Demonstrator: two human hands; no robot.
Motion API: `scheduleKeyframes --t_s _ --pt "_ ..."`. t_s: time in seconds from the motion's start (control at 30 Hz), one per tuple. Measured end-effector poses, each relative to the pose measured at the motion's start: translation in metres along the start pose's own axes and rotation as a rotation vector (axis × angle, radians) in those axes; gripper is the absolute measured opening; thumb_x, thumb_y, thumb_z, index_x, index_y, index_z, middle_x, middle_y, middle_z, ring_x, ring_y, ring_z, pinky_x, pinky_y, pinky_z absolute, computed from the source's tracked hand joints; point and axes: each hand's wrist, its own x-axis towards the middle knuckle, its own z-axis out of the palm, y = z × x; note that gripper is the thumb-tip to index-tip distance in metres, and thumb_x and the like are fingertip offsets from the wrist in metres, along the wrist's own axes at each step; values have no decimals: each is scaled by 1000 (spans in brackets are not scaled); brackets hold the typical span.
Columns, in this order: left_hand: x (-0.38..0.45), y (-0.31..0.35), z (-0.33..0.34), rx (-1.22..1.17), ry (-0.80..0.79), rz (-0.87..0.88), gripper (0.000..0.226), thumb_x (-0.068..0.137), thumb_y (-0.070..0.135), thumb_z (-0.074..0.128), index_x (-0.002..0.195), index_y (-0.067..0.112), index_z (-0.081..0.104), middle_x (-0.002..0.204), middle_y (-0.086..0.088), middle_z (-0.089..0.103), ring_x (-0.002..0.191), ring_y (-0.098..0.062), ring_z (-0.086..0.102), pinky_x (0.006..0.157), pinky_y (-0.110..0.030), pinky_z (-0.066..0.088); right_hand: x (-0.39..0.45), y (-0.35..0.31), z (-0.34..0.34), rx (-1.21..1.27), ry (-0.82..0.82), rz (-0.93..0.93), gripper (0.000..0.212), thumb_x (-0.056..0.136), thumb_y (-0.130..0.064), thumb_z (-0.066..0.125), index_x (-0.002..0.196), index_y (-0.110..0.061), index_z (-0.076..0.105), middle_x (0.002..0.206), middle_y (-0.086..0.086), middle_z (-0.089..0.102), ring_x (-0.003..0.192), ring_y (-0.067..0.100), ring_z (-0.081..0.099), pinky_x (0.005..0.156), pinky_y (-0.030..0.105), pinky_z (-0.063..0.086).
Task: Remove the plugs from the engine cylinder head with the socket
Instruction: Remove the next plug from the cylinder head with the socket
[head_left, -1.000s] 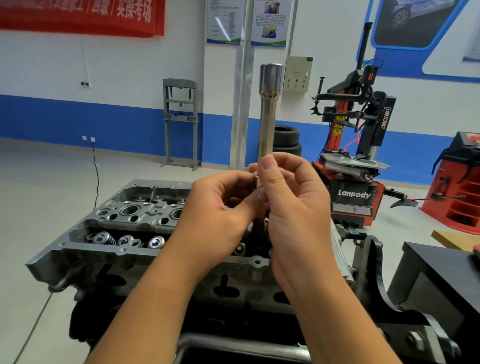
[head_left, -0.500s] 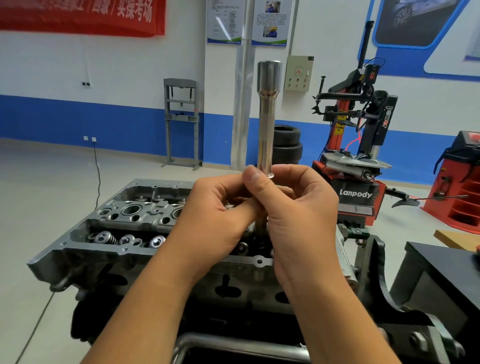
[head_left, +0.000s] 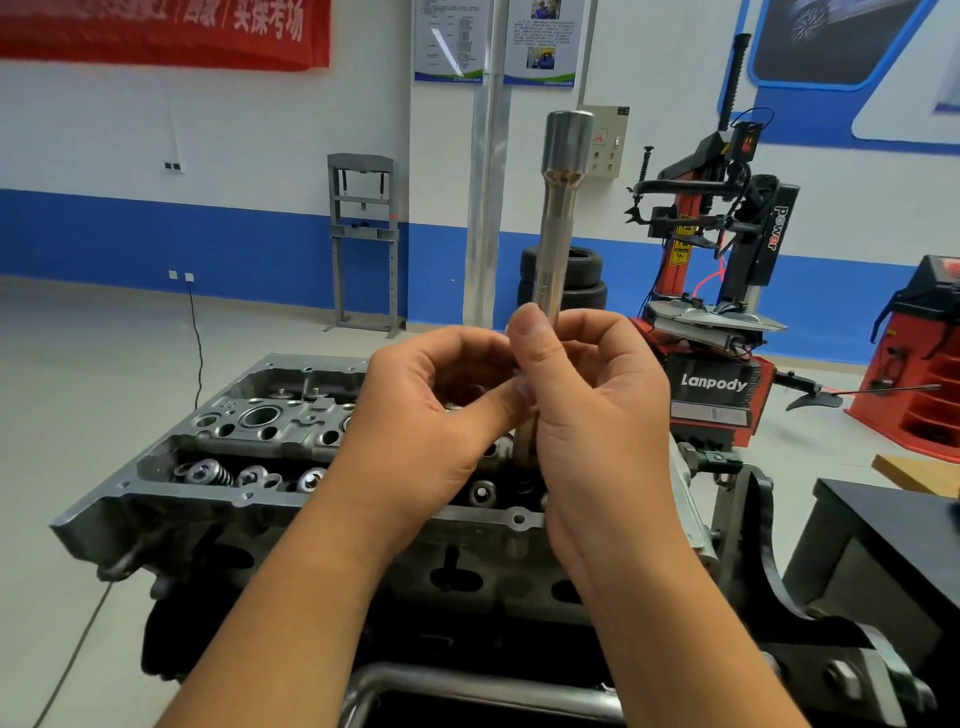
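Observation:
A long steel socket (head_left: 557, 228) stands upright above the grey engine cylinder head (head_left: 218, 441), its wide end at the top. My right hand (head_left: 592, 415) grips its lower shaft, thumb pressed against the front. My left hand (head_left: 431, 431) curls in from the left, and its fingertips pinch the same shaft beside my right thumb. The socket's lower end runs down behind my hands toward the head; its tip and any plug are hidden. Valve springs (head_left: 208, 473) show along the head's near left side.
The head sits on an engine stand (head_left: 779, 597) with a steel tube (head_left: 467, 680) in front. A dark cabinet (head_left: 883, 545) stands right. Behind are a red tyre changer (head_left: 717, 312), stacked tyres (head_left: 582, 280), a grey press frame (head_left: 363, 239) and a floor cable (head_left: 197, 353).
The socket has risen slightly in view, and my right thumb has slid a little up its shaft. Both hands stay closed round it above the head.

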Motion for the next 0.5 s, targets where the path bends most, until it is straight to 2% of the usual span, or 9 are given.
scheduleKeyframes --t_s 0.07,0.2,0.27,0.33,0.43,0.5 --pt "0 0 0 17 -26 -14 31 87 31 73 115 19 76 108 -1 80 106 -23 75 92 -43 61 0 0 0 1 -15 -6 18 88 -37 74 91 -20 69 86 4 74 83 23 74 76 42 64" --pt "1 4 1 -107 -177 -65 30 102 22 59 128 14 72 120 -2 77 117 -20 72 99 -38 59 1 1 0 -35 -40 -24 26 94 -39 64 94 -15 73 86 3 73 85 18 72 77 35 62" --pt "1 6 3 -103 -157 -55 29 98 25 62 123 17 73 116 -2 78 114 -19 73 98 -33 59 1 0 1 -27 -48 -15 26 95 -39 62 91 -17 74 86 3 73 86 18 71 79 35 62" --pt "1 5 4 -45 -88 -34 28 90 29 69 116 21 75 108 -1 80 105 -18 76 90 -31 62 1 0 1 10 -43 -2 24 93 -39 64 90 -17 74 86 3 74 84 19 71 78 35 61" --pt "0 3 4 28 -8 -40 25 86 22 79 111 21 77 100 -3 80 91 -22 78 78 -37 66 1 -2 2 41 -36 -8 19 87 -36 75 92 -19 69 83 1 74 75 17 74 66 35 61" --pt "0 3 4 44 -8 -45 24 88 19 78 111 20 78 100 -4 80 91 -24 78 77 -42 66 0 -2 2 30 -41 -15 17 87 -35 77 90 -21 67 81 0 74 72 16 73 64 33 60"
